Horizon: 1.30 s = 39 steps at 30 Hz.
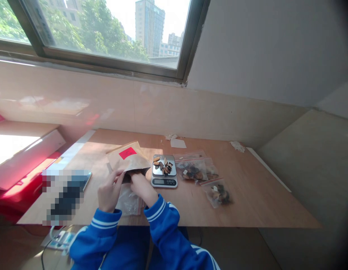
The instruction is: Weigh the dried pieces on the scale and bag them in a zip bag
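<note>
My left hand (109,190) pinches the near edge of a brown paper bag (120,162) with a red label (127,152) on it. Inside the mouth of that bag, the fingers of my right hand (142,187) are out of sight, so I cannot tell how they are set. Just right of the bag stands a small kitchen scale (164,182), its pan bearing dried brown and dark pieces (166,166). Beneath my wrists lie clear zip bags (130,202), flat on the table.
Right of the scale lie zip bags with dark dried pieces (192,170) and another filled zip bag (218,195). A blurred-out phone-like object (67,197) lies on the table's left side. White scraps (178,143) lie by the back wall. A red-covered table (24,165) adjoins at left.
</note>
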Each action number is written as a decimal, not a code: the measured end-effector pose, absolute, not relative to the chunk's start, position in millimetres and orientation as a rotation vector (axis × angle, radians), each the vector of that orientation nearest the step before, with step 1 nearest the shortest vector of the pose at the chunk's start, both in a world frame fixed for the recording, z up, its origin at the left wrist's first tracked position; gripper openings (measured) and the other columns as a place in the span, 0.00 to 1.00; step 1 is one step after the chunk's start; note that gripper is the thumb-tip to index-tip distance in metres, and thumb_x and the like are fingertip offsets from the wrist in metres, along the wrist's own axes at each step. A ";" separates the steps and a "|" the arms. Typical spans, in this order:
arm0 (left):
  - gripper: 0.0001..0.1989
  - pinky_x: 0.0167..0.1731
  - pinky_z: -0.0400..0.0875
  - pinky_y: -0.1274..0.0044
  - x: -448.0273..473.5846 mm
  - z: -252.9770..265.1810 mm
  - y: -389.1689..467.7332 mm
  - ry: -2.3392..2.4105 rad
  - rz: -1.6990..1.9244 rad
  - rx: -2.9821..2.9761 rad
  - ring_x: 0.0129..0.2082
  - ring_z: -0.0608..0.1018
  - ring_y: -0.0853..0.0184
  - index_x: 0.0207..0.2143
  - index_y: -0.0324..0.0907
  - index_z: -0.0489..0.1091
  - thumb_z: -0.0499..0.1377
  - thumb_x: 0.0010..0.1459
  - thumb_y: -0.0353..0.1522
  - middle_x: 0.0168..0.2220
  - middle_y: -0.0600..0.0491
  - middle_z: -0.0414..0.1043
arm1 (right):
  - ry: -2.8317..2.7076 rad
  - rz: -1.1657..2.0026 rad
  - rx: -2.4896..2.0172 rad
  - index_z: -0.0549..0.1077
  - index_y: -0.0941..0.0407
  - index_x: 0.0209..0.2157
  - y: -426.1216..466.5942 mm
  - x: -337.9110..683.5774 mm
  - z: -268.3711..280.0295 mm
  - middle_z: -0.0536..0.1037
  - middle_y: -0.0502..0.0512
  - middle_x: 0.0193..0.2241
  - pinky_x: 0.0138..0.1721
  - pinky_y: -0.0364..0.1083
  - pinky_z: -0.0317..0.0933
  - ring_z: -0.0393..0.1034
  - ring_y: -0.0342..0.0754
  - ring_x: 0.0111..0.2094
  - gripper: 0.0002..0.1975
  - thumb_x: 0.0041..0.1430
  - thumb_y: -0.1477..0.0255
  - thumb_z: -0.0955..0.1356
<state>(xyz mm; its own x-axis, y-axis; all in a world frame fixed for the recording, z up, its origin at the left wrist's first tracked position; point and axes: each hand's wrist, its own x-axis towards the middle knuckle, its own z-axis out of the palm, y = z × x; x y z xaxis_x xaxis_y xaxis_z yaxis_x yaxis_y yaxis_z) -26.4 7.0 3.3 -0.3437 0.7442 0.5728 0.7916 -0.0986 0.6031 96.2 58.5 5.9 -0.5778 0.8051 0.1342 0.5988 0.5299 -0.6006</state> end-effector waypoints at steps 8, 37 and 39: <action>0.14 0.26 0.67 0.82 -28.6 -3.1 7.3 -2.031 -1.469 -1.667 0.26 0.80 0.69 0.36 0.45 0.76 0.56 0.60 0.43 0.25 0.56 0.78 | -2.416 0.626 -1.186 0.69 0.64 0.53 60.5 80.7 6.5 0.75 0.65 0.48 0.49 0.50 0.65 0.72 0.55 0.47 0.22 0.57 0.84 0.60; 0.14 0.29 0.67 0.80 -33.6 3.7 10.2 -2.221 -1.462 -1.620 0.30 0.81 0.65 0.36 0.46 0.76 0.56 0.58 0.43 0.28 0.56 0.79 | -1.801 0.109 -1.511 0.74 0.54 0.34 69.3 179.9 -48.3 0.74 0.54 0.31 0.42 0.50 0.59 0.66 0.51 0.37 0.10 0.59 0.80 0.63; 0.14 0.29 0.67 0.80 -32.9 3.1 10.5 -2.212 -1.457 -1.628 0.30 0.81 0.66 0.36 0.46 0.76 0.56 0.58 0.44 0.28 0.56 0.79 | -1.747 0.162 -1.376 0.73 0.55 0.36 53.6 173.3 -37.3 0.75 0.55 0.34 0.44 0.50 0.59 0.66 0.51 0.39 0.11 0.60 0.80 0.61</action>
<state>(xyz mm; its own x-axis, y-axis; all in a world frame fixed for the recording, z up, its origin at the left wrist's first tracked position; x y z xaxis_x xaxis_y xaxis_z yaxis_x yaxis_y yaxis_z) -32.9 10.5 3.1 -0.4511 0.7296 0.5139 0.7603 0.0126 0.6495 173.3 53.6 -37.3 0.0018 0.8369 0.5473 0.7220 0.3776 -0.5798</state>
